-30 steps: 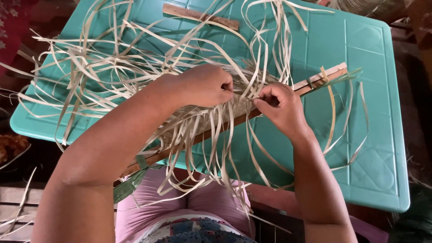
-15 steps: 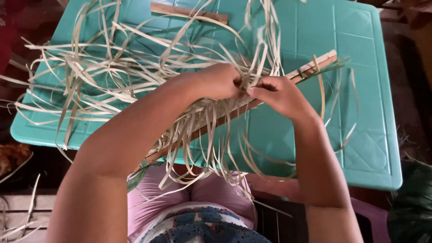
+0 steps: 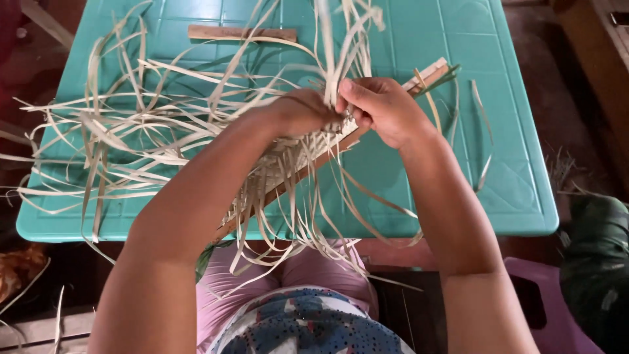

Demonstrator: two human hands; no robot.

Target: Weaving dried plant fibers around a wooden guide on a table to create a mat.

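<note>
Both hands (image 3: 347, 108) pinching pale strips (image 3: 164, 124) — table (image 3: 517, 196) mid-edge

Two hands working pale leaf strips over a teal table.

The left hand (image 3: 303, 111) and right hand (image 3: 383, 108) meet, pinching upright pale strips (image 3: 334, 52) above a woven band (image 3: 288, 164) that seems clamped along a long wooden slat (image 3: 429, 71); loose strips fan left across the table (image 3: 511, 196), and a short wooden stick (image 3: 242, 33) lies near its far edge.
</note>
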